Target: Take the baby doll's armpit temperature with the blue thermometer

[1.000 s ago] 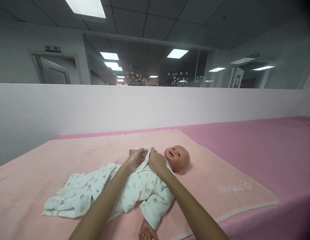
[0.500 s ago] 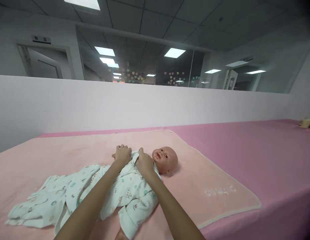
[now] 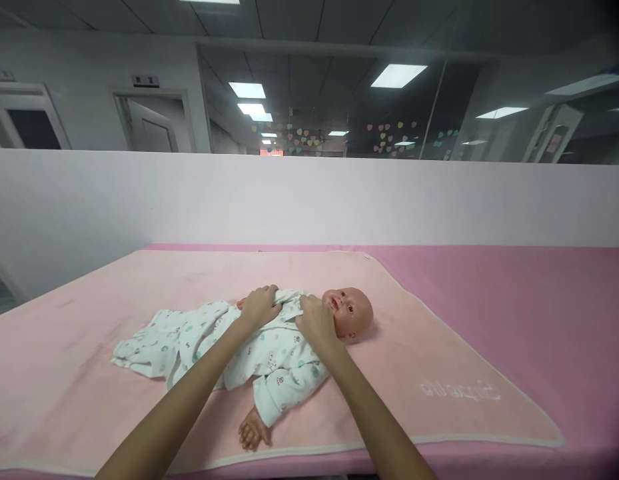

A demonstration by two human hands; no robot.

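A baby doll (image 3: pixel 350 312) lies on its back on a light pink blanket (image 3: pixel 439 347), head to the right. It wears a white printed romper (image 3: pixel 269 357) whose legs trail off to the left. My left hand (image 3: pixel 260 306) is closed on the romper's cloth over the doll's far shoulder. My right hand (image 3: pixel 315 321) is closed on the cloth at the collar, just beside the doll's chin. One bare doll hand (image 3: pixel 253 432) sticks out of the near sleeve.
The blanket lies on a long table with a darker pink cover (image 3: pixel 539 293). A white partition wall (image 3: pixel 309 197) runs along the table's far side, with glass and office rooms behind it.
Both hands have stayed at the doll's collar while gripping the romper cloth more tightly. The camera view has shifted, so the doll now sits more to the centre.
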